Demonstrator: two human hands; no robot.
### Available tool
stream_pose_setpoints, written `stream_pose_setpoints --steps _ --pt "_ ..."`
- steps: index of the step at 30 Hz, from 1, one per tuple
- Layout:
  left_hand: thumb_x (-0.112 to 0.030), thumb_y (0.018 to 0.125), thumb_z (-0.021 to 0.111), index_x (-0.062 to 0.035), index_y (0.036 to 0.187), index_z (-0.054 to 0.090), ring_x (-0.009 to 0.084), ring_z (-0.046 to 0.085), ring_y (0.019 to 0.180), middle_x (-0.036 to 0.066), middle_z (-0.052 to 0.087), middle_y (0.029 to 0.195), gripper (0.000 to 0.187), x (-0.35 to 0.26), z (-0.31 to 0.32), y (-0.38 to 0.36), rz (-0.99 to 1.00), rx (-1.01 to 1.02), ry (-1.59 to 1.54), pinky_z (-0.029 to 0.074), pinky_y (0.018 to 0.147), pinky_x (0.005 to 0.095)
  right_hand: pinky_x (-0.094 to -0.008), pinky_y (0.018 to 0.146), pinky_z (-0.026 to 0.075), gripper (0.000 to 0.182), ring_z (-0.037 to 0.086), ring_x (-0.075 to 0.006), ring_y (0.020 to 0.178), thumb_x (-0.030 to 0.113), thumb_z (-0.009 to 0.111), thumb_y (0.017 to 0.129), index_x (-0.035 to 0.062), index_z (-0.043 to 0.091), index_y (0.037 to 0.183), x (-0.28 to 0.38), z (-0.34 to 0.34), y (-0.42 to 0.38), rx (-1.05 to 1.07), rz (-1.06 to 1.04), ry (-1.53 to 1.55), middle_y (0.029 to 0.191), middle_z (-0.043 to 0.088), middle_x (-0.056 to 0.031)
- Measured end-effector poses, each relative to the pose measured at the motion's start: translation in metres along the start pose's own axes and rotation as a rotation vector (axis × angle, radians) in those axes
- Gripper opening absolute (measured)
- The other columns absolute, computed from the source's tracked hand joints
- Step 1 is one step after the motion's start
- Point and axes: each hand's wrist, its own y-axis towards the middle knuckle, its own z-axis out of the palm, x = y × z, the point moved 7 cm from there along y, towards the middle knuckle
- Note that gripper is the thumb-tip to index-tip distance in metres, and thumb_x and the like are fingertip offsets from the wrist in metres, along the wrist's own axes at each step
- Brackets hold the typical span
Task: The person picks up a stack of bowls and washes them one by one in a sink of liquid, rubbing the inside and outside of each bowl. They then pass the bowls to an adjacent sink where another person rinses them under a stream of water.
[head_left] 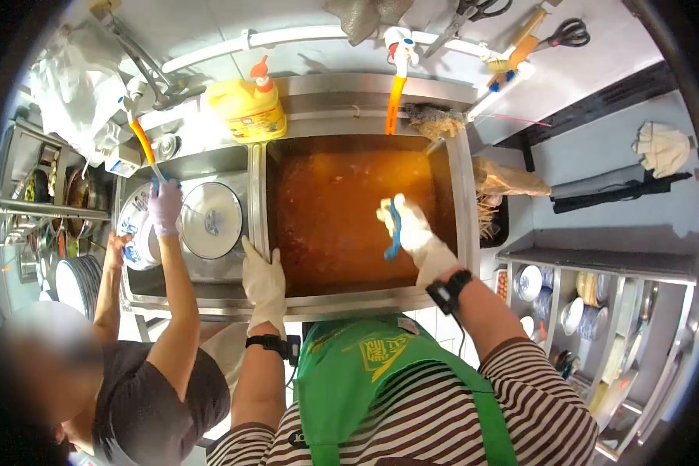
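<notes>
In a cream glove, my right hand (412, 233) is closed around a blue cloth (394, 231) and hovers over the brownish-orange water (334, 217) in the large sink. The cloth hangs down from between the fingers. My left hand (264, 278), gloved too, rests on the metal divider (259, 194) between the two basins, its fingers apart and holding nothing. Anything under the cloudy water is hard to make out.
To the left, a co-worker's gloved hand (164, 210) and bare hand handle patterned plates (138, 241) in the smaller basin, where a white plate (211, 220) lies. A yellow pump bottle (245, 109) stands behind. An orange hose (396, 101) hangs over the large sink.
</notes>
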Motion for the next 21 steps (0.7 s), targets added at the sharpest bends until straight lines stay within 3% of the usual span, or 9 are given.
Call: stream_pose_setpoints --steps 3,6,9,12,13,14,16,19,21 --pt "-0.038 0.1 0.076 -0.0087 0.169 0.032 0.0462 0.07 0.104 0.026 0.072 0.111 0.087 0.011 0.01 -0.002 0.024 -0.071 0.086 0.057 0.091 0.0552 -0.0308 0.067 0.047 0.038 0.057 -0.0136 0.07 0.039 0.061 0.111 0.003 0.072 0.114 0.119 0.066 0.023 0.228 -0.319 -0.254 0.096 0.075 -0.0114" --pt "-0.039 0.099 0.077 -0.0101 0.169 0.033 0.0451 0.072 0.098 0.024 0.072 0.108 0.088 0.008 0.009 0.001 0.023 -0.105 0.124 0.059 0.085 0.0546 -0.0404 0.072 0.052 0.028 0.066 -0.0252 0.078 0.03 0.071 0.102 0.0026 0.069 0.1 0.176 0.094 0.076 -0.155 -0.477 -0.713 0.08 0.068 -0.0113" --pt "-0.04 0.099 0.078 -0.0099 0.168 0.034 0.0443 0.072 0.098 0.023 0.072 0.107 0.088 0.005 0.006 0.002 -0.016 -0.097 0.135 0.059 0.085 0.0538 -0.0495 0.083 0.057 0.024 0.073 -0.039 0.086 0.024 0.07 0.102 0.0003 0.072 0.106 0.196 0.133 0.105 -0.378 -1.267 -1.144 0.086 0.074 -0.0148" --pt "-0.041 0.098 0.079 -0.0097 0.168 0.035 0.0434 0.072 0.098 0.023 0.072 0.106 0.089 0.009 0.01 0.0 -0.064 -0.075 0.16 0.059 0.085 0.0534 -0.0541 0.088 0.057 0.024 0.072 -0.0501 0.099 0.009 0.058 0.096 -0.0014 0.077 0.107 0.171 0.199 0.106 -0.026 -1.025 -1.559 0.102 0.073 -0.0329" --pt "-0.042 0.097 0.08 -0.0095 0.168 0.035 0.0434 0.072 0.097 0.023 0.072 0.105 0.09 0.011 0.012 0.0 -0.036 -0.095 0.164 0.059 0.085 0.0535 -0.0545 0.091 0.056 0.027 0.07 -0.0511 0.104 0.006 0.056 0.094 -0.0014 0.076 0.109 0.146 0.196 0.1 0.048 -0.447 -1.006 0.108 0.073 -0.0323" --pt "-0.043 0.096 0.08 -0.0094 0.167 0.036 0.0433 0.073 0.095 0.023 0.072 0.104 0.09 0.009 0.011 0.003 -0.002 -0.125 0.166 0.059 0.084 0.0536 -0.0531 0.094 0.056 0.026 0.071 -0.0471 0.107 0.006 0.056 0.096 -0.0007 0.077 0.108 0.126 0.217 0.084 0.248 -0.912 -1.371 0.11 0.074 -0.029" --pt "-0.043 0.096 0.081 -0.0092 0.167 0.037 0.0436 0.072 0.095 0.023 0.072 0.103 0.09 0.007 0.01 0.006 -0.026 -0.117 0.16 0.059 0.084 0.0536 -0.0495 0.096 0.056 0.029 0.069 -0.0428 0.116 0.01 0.057 0.101 0.0043 0.077 0.122 0.053 0.214 0.069 0.574 -0.42 -1.579 0.118 0.074 -0.0249" --pt "-0.043 0.095 0.081 -0.0088 0.166 0.038 0.0443 0.072 0.095 0.023 0.072 0.103 0.089 0.019 0.018 0.004 -0.008 -0.141 0.158 0.059 0.084 0.0538 -0.0491 0.111 0.05 0.043 0.062 -0.0399 0.134 0.03 0.062 0.105 0.0039 0.066 0.139 0.008 0.157 0.041 0.547 -0.534 -1.331 0.145 0.064 -0.0245" --pt "-0.043 0.095 0.081 -0.0086 0.164 0.04 0.0455 0.072 0.101 0.024 0.073 0.109 0.087 0.012 0.01 0.001 -0.02 -0.116 0.155 0.059 0.087 0.0544 -0.048 0.115 0.048 0.05 0.062 -0.0423 0.135 0.034 0.061 0.104 0.0021 0.065 0.142 -0.008 0.11 0.052 0.405 -0.247 -1.375 0.145 0.064 -0.027"
